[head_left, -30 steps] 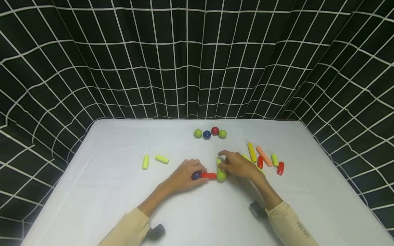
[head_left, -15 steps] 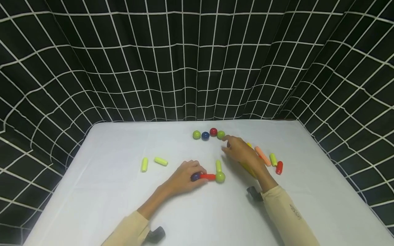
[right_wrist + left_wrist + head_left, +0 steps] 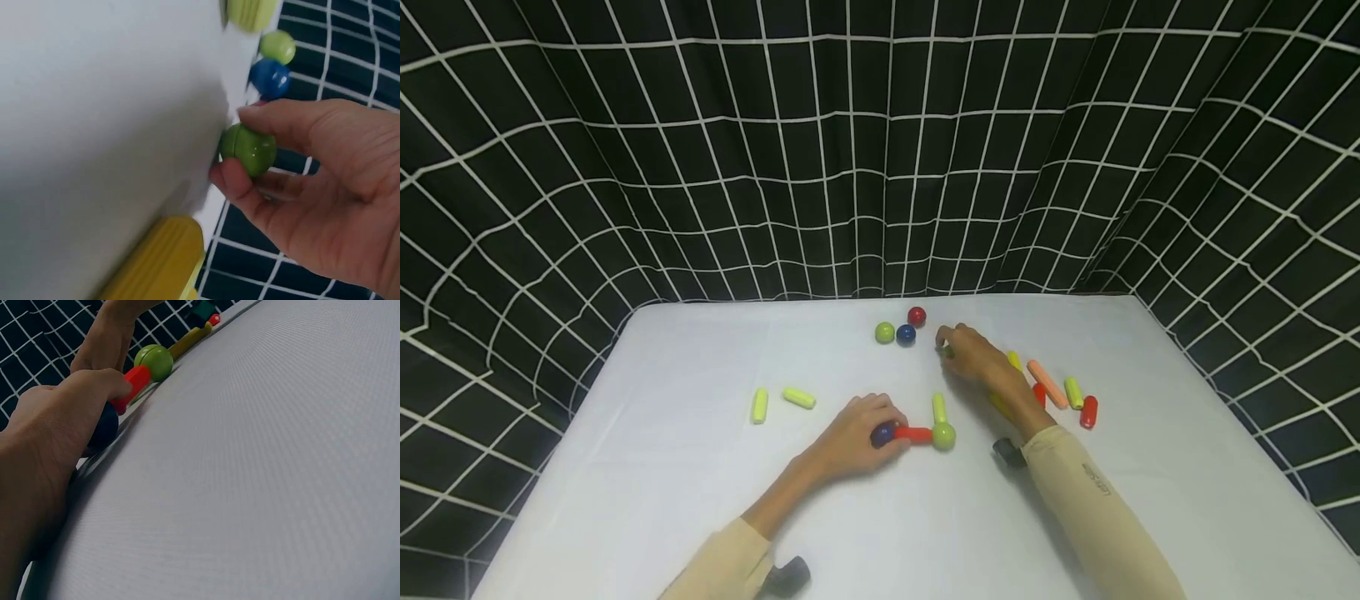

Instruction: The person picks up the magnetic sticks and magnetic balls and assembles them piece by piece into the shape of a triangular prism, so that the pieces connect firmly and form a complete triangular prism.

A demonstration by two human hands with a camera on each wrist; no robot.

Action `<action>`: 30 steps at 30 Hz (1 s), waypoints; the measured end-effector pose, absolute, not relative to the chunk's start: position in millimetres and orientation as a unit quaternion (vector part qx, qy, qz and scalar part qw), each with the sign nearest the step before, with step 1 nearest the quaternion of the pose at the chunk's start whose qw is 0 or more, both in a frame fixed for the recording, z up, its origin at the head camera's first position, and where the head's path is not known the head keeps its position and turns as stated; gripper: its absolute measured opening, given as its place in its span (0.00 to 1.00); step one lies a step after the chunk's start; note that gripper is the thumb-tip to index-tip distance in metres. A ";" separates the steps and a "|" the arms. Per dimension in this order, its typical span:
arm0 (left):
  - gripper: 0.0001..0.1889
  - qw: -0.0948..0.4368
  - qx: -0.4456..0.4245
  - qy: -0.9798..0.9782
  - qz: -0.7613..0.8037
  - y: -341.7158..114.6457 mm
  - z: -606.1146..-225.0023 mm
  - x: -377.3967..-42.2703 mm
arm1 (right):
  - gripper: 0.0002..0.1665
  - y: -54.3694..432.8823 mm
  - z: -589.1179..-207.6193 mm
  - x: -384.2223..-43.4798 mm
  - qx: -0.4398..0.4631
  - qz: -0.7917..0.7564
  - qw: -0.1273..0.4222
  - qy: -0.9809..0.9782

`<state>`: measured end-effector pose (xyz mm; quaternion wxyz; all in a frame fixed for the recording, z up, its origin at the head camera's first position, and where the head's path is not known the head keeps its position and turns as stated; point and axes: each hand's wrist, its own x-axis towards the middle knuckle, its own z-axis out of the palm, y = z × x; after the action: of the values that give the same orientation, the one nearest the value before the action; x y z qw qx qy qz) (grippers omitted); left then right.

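Observation:
In the head view my left hand (image 3: pixel 859 433) grips a dark blue ball (image 3: pixel 882 434) on the white table. A red rod (image 3: pixel 913 435) runs from that ball to a green ball (image 3: pixel 943 437), from which a yellow-green rod (image 3: pixel 939 407) points away from me. Farther back, my right hand (image 3: pixel 973 358) pinches another green ball (image 3: pixel 250 150) between thumb and fingers, seen best in the right wrist view. Just left of this hand lie a loose green ball (image 3: pixel 884 332), a blue ball (image 3: pixel 906 335) and a red ball (image 3: pixel 917 316).
Two yellow-green rods (image 3: pixel 760 406) lie at the left. Right of my right forearm are a salmon rod (image 3: pixel 1047 384), a short yellow-green rod (image 3: pixel 1073 392) and red rods (image 3: pixel 1089 412). Yellow rods (image 3: pixel 1014 360) lie partly under that forearm. A black gridded curtain (image 3: pixel 820 150) surrounds the table.
My right hand has moved from beside the yellow-green rod to the back row of balls and taken the rightmost green one. My left hand has stayed on the blue ball.

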<state>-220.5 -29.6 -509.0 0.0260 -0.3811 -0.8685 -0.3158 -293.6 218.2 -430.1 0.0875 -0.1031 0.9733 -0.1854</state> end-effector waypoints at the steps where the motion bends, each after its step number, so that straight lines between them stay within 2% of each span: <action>1: 0.11 0.027 -0.380 -0.870 -0.314 -29.4 -508.5 -220.3 | 0.20 216.3 -429.6 -289.4 -0.100 -0.194 0.091 0.972; 7: 0.10 0.033 -0.388 -0.867 -0.312 -29.4 -507.1 -220.4 | 0.16 201.2 -431.8 -264.4 -0.092 -0.222 0.106 0.965; 13: 0.11 0.035 -0.391 -0.864 -0.316 -28.4 -507.3 -220.5 | 0.28 197.3 -430.9 -251.5 -0.066 -0.253 0.144 0.954; 18: 0.11 0.037 -0.393 -0.862 -0.319 -28.5 -506.4 -220.1 | 0.30 201.7 -429.2 -249.6 -0.052 -0.282 0.157 0.945; 24: 0.10 0.054 -0.398 -0.858 -0.320 -28.9 -506.2 -219.8 | 0.35 205.1 -426.1 -247.7 -0.071 -0.259 0.177 0.947; 30: 0.09 0.061 -0.400 -0.858 -0.317 -29.6 -507.4 -219.2 | 0.35 207.7 -422.0 -246.0 -0.093 -0.245 0.187 0.947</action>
<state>-219.2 -29.6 -507.4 0.0612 -0.4001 -0.8576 -0.3172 -246.0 207.7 -422.0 0.1867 -0.0927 0.9468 -0.2451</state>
